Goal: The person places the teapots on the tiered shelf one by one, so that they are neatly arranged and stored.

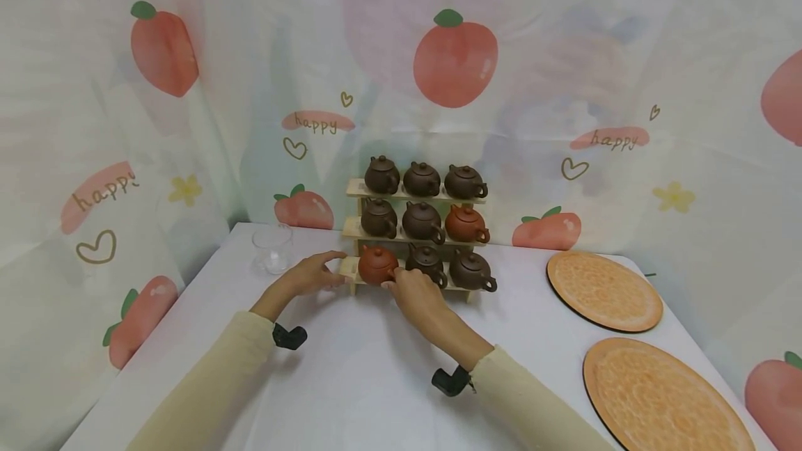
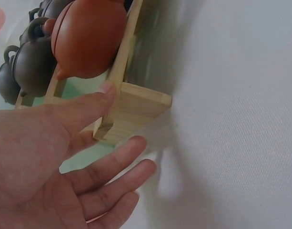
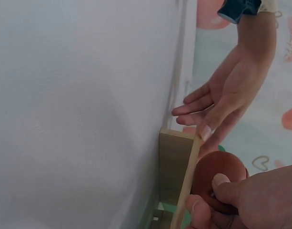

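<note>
A three-tier wooden stand (image 1: 349,266) holds small teapots, mostly dark brown. On the left end of its lowest board sits a reddish-brown teapot (image 1: 376,264), its lid on. My right hand (image 1: 421,299) pinches this teapot's handle between thumb and fingers; the handle is mostly hidden by them. At the stand's lower left end, my left hand (image 1: 313,275) grips the board between thumb and index finger. In the left wrist view its other fingers (image 2: 118,179) are spread out below the board (image 2: 138,107). A dark teapot (image 1: 426,262) stands just right of the reddish one.
Another reddish-brown teapot (image 1: 465,223) sits on the middle tier at the right. A clear glass cup (image 1: 273,249) stands at the table's back left. Two round orange mats (image 1: 604,291) lie along the right side. A patterned cloth backdrop (image 1: 532,89) rises behind the stand.
</note>
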`<action>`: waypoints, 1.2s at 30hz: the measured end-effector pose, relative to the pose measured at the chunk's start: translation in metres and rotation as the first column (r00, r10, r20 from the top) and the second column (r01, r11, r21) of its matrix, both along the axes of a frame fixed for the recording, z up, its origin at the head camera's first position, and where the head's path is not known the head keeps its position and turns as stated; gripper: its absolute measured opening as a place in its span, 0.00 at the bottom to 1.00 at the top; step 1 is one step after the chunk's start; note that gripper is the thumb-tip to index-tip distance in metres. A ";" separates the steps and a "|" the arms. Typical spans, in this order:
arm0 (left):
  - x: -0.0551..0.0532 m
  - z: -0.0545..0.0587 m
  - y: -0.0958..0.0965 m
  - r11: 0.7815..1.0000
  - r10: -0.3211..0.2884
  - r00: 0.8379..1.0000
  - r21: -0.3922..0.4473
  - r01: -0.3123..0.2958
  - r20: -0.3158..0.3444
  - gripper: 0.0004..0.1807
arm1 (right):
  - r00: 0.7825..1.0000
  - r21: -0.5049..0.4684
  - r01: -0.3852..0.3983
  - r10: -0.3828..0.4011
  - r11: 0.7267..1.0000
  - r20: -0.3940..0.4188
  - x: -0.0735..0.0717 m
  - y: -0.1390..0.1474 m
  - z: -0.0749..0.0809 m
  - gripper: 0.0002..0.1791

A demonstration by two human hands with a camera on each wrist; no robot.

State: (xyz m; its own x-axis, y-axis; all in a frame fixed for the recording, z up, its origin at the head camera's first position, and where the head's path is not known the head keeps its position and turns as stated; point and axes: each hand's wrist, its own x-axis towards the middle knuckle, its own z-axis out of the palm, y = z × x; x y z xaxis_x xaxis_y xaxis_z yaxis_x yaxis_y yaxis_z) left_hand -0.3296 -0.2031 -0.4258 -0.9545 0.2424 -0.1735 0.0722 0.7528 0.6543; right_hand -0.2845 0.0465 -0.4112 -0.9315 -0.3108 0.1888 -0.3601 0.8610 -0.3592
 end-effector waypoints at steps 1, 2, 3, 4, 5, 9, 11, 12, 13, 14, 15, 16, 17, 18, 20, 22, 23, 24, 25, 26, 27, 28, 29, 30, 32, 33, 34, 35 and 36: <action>0.000 0.000 0.000 1.000 -0.002 1.000 -0.001 0.002 0.000 0.39 | 1.000 0.001 0.005 -0.005 1.000 0.001 0.000 0.000 0.000 0.16; 0.000 0.000 0.000 1.000 0.000 1.000 0.000 0.000 0.002 0.39 | 1.000 0.001 0.009 -0.009 1.000 0.003 -0.001 -0.001 0.000 0.16; 0.000 0.000 0.000 1.000 -0.001 1.000 -0.001 0.001 0.004 0.39 | 1.000 0.002 0.014 -0.014 1.000 0.004 -0.001 -0.001 -0.001 0.16; 0.000 0.000 0.000 1.000 0.002 1.000 0.000 -0.002 0.007 0.39 | 1.000 0.004 0.019 -0.019 1.000 0.004 -0.002 -0.002 -0.001 0.16; 0.000 0.000 -0.001 1.000 0.001 1.000 -0.002 -0.001 0.006 0.39 | 1.000 0.007 0.023 -0.023 1.000 0.004 -0.003 -0.002 -0.001 0.16; 0.000 -0.001 0.000 1.000 0.003 1.000 -0.007 -0.003 0.007 0.38 | 0.999 0.013 0.036 -0.036 0.999 0.010 -0.004 -0.003 -0.002 0.16; 0.000 -0.001 0.000 1.000 0.009 1.000 -0.007 -0.009 0.012 0.38 | 0.999 0.011 0.037 -0.037 0.999 0.011 -0.004 -0.003 -0.002 0.16; 0.000 -0.001 0.000 1.000 0.013 1.000 -0.007 -0.012 0.015 0.38 | 0.999 0.009 0.036 -0.036 0.999 0.009 -0.003 -0.003 -0.002 0.16; 0.000 -0.001 0.001 1.000 0.014 1.000 -0.008 -0.013 0.016 0.38 | 0.999 0.009 0.034 -0.034 0.999 0.004 -0.004 -0.003 -0.002 0.16; 0.000 -0.001 0.001 1.000 0.016 1.000 -0.009 -0.015 0.017 0.38 | 0.999 0.007 0.032 -0.032 0.999 -0.001 -0.004 -0.003 -0.002 0.16; 0.000 -0.001 0.001 1.000 0.019 1.000 -0.009 -0.019 0.018 0.38 | 1.000 0.004 0.029 -0.029 1.000 -0.006 -0.004 -0.002 -0.002 0.16; 0.000 -0.002 0.001 1.000 0.022 1.000 -0.009 -0.021 0.018 0.38 | 1.000 0.002 0.027 -0.027 1.000 -0.012 -0.004 -0.002 -0.001 0.16; -0.001 -0.002 0.001 1.000 0.019 1.000 -0.010 -0.019 0.017 0.38 | 1.000 0.001 0.025 -0.025 1.000 -0.017 -0.004 -0.001 -0.001 0.16; -0.001 -0.002 0.001 1.000 0.018 1.000 -0.009 -0.018 0.015 0.38 | 1.000 0.000 0.022 -0.022 1.000 -0.020 -0.005 0.000 -0.001 0.16; -0.002 -0.003 0.002 1.000 0.014 1.000 -0.007 -0.014 0.015 0.38 | 1.000 -0.004 0.019 -0.019 1.000 -0.022 -0.004 0.001 0.000 0.16; -0.003 -0.002 0.003 1.000 0.010 1.000 -0.007 -0.010 0.014 0.38 | 1.000 -0.006 0.013 -0.013 1.000 -0.025 -0.005 0.003 0.001 0.15; -0.003 -0.002 0.003 1.000 0.007 1.000 -0.005 -0.007 0.009 0.38 | 1.000 -0.011 0.012 -0.012 1.000 -0.021 -0.004 0.004 0.001 0.16; -0.003 -0.002 0.003 1.000 0.005 1.000 -0.003 -0.005 0.004 0.38 | 1.000 -0.015 0.012 -0.012 1.000 -0.020 -0.004 0.004 0.001 0.16; -0.004 -0.002 0.003 1.000 0.003 1.000 -0.001 -0.003 -0.003 0.38 | 1.000 -0.016 0.015 -0.015 1.000 -0.016 -0.004 0.005 0.001 0.16; -0.004 -0.003 0.003 1.000 0.002 1.000 0.002 -0.002 -0.012 0.39 | 1.000 -0.018 0.020 -0.020 1.000 -0.008 -0.004 0.006 0.001 0.17; -0.004 -0.004 0.003 1.000 0.001 1.000 -0.002 -0.001 -0.025 0.39 | 1.000 -0.020 0.022 -0.022 1.000 0.003 -0.003 0.007 0.001 0.18; -0.003 -0.005 0.002 1.000 0.002 0.999 -0.002 -0.002 -0.036 0.39 | 1.000 -0.018 0.022 -0.022 1.000 0.010 -0.002 0.008 0.001 0.18; -0.002 -0.006 0.001 1.000 0.006 0.999 0.000 -0.006 -0.043 0.39 | 1.000 -0.011 0.021 -0.021 1.000 0.021 -0.001 0.009 0.001 0.19; -0.001 -0.007 0.001 1.000 0.009 0.999 0.000 -0.009 -0.049 0.40 | 0.999 -0.001 0.018 -0.018 1.000 0.028 0.001 0.011 0.001 0.19; 0.002 -0.010 -0.002 1.000 0.016 0.998 -0.008 -0.017 -0.069 0.42 | 0.999 0.008 -0.010 0.010 1.000 0.046 0.007 0.017 0.000 0.19; 0.004 -0.010 -0.003 1.000 0.017 0.996 -0.018 -0.018 -0.082 0.43 | 0.998 0.011 -0.029 0.028 1.000 0.053 0.011 0.021 -0.001 0.19; 0.006 -0.010 -0.004 1.000 0.021 0.995 -0.019 -0.023 -0.093 0.43 | 0.997 0.010 -0.046 0.045 0.999 0.056 0.014 0.027 -0.003 0.19; 0.009 -0.011 -0.006 0.999 0.024 0.994 -0.028 -0.027 -0.108 0.44 | 0.996 0.007 -0.059 0.058 0.998 0.066 0.018 0.033 -0.004 0.18; 0.011 -0.010 -0.007 0.999 0.030 0.993 -0.039 -0.034 -0.118 0.45 | 0.995 0.001 -0.069 0.069 0.998 0.073 0.022 0.039 -0.006 0.17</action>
